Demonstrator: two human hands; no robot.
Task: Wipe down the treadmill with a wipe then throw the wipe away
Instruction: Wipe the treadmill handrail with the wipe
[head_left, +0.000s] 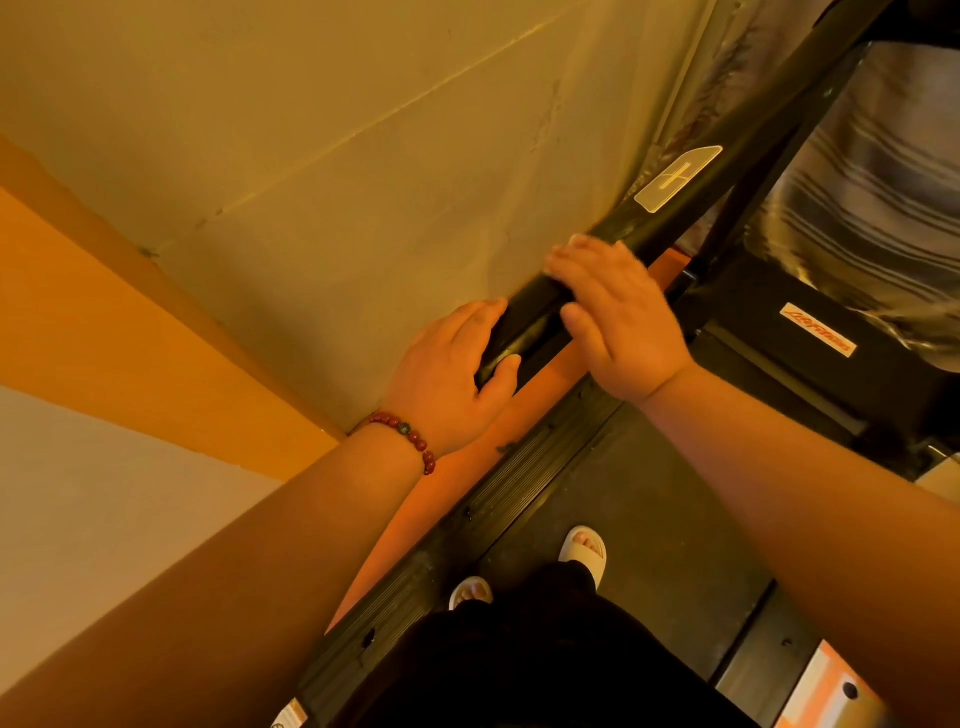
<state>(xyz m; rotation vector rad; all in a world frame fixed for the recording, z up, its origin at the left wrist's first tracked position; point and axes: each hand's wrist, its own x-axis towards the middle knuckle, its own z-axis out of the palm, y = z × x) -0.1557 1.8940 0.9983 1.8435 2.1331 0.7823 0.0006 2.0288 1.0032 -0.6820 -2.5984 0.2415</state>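
Treadmill (519, 483): heavy, rigid, will not shift.
Handrail (675, 208): stiff, smooth, probably slick.
Right hand (618, 317): curled over the handrail, clamping the wipe.
Left hand (447, 384): grips the handrail's end.
Wipe (577, 240): thin, limp; keep pinned under the fingers.

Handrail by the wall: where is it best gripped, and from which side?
Probably its near end, from above, as the left hand grips it: the handrail is a slim round bar sloping upward, and the wall sits close beside it.
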